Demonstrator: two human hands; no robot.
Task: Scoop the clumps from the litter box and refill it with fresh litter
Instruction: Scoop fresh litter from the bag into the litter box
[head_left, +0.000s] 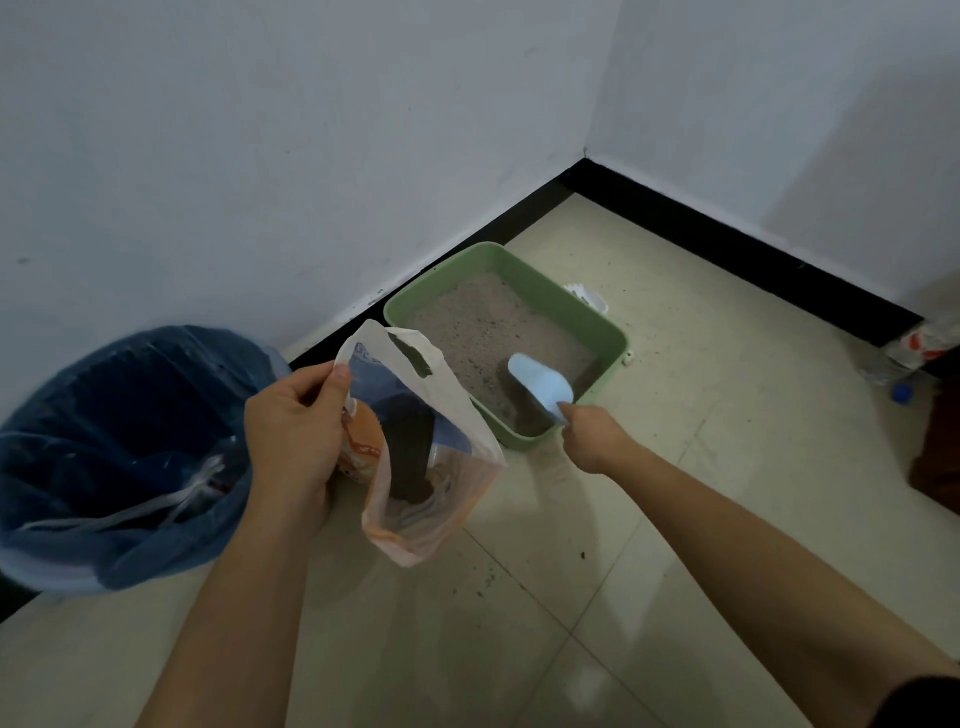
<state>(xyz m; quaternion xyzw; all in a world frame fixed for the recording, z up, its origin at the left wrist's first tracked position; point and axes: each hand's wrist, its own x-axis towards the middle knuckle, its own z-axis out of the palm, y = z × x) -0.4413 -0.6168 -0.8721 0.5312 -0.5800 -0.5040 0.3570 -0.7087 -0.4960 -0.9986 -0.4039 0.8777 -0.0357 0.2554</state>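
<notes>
A green litter box (561, 306) stands on the floor against the wall, filled with grey litter (478, 322) that is darker near its front corner. My right hand (595, 439) grips the handle of a pale blue scoop (540, 384), whose bowl lies in the litter at the box's near right corner. My left hand (296, 426) pinches the rim of a translucent plastic bag (415, 467) and holds it open above the floor, just left of the box. Dark material and an orange packet lie inside the bag.
A round bin lined with a blue bag (119, 457) stands at the left by the wall. A white item (589, 299) lies behind the box. Plastic bottles (919, 348) lie at the right by the black skirting. Litter crumbs dot the tiled floor.
</notes>
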